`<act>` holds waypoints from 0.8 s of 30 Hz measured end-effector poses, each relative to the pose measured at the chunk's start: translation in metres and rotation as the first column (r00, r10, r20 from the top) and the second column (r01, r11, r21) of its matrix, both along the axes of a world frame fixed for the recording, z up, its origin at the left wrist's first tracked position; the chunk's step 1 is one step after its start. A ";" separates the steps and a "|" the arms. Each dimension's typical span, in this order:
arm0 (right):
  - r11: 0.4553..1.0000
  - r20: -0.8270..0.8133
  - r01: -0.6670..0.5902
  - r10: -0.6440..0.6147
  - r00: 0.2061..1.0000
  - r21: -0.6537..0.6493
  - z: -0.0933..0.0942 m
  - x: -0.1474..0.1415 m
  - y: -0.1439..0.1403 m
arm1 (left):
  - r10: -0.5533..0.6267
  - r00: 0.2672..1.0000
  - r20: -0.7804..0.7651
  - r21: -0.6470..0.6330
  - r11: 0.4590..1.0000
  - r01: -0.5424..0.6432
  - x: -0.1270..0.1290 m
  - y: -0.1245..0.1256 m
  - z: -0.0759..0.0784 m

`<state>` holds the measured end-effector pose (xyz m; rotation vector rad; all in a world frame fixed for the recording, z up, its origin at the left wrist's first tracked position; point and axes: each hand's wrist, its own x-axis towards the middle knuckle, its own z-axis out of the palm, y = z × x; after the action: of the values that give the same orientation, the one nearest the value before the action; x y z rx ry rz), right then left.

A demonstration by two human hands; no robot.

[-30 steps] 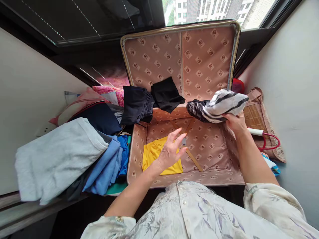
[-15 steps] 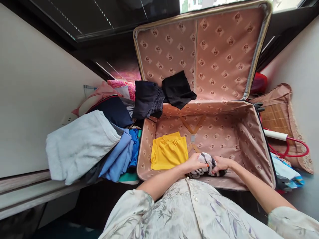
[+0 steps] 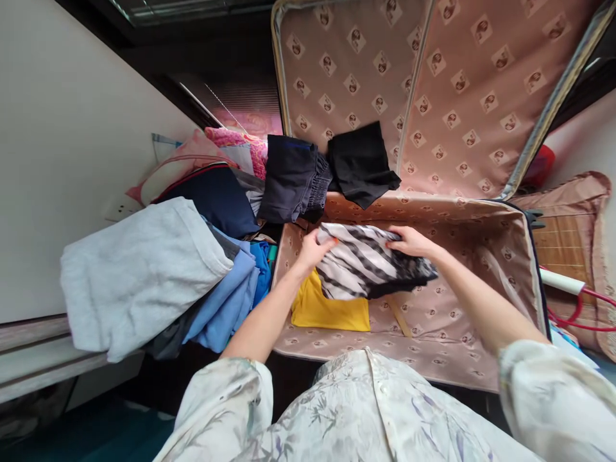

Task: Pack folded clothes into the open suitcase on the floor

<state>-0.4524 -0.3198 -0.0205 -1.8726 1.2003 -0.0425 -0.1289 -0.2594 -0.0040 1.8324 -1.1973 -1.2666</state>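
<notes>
A black-and-white zebra-striped garment (image 3: pixel 356 260) is stretched between my two hands above the open suitcase (image 3: pixel 481 321). My left hand (image 3: pixel 314 249) pinches its upper left corner, with the thumb on top. At its upper right edge my right hand (image 3: pixel 409 242) grips the cloth, the fingers partly hidden behind it. The garment's right part is darker and hangs slightly lower. Under it lies a folded yellow garment (image 3: pixel 332 311) in the suitcase's left part, its upper side covered by the striped cloth.
Black folded cloth (image 3: pixel 363 163) and dark navy shorts (image 3: pixel 293 179) rest on the suitcase's back edge. To the left are a light grey garment (image 3: pixel 144 269) and blue clothes (image 3: pixel 224 298). The patterned lid (image 3: pixel 452 122) stands open behind. A white handle with red cord (image 3: pixel 561 281) lies at right.
Both hands have lifted the striped garment from the suitcase's front, moving it up and leftward over the yellow one. It was bunched and is now spread out. The view has shifted closer.
</notes>
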 end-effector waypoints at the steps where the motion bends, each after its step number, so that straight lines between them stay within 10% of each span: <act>1: 0.988 -0.112 0.053 -0.069 0.991 -0.142 -0.009 0.024 -0.007 | 0.053 0.974 0.218 -0.039 0.998 -0.045 0.012 -0.012 -0.008; 4: 0.898 -0.313 0.068 -0.222 0.924 -0.434 -0.048 0.080 0.005 | 0.017 0.759 0.650 -0.089 0.995 0.054 0.021 -0.017 -0.041; 7: 0.871 -0.357 -0.011 -0.189 0.915 -0.491 -0.087 0.098 0.043 | -0.175 0.619 0.766 0.029 0.971 0.238 0.001 0.012 -0.079; 13: 0.917 -0.460 -0.178 -0.006 0.888 -0.356 -0.126 0.058 0.084 | -0.386 0.652 0.653 0.307 0.921 0.238 -0.002 0.032 -0.139; 24: 0.892 -0.432 -0.105 -0.108 0.895 -0.439 -0.106 0.035 0.066 | -0.627 0.579 0.521 0.380 0.778 0.501 0.040 0.012 -0.128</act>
<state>-0.4170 -0.2542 -0.1261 -2.3789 1.6113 0.1272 -0.0884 -0.2471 -0.1322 2.1930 -2.2623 -1.1216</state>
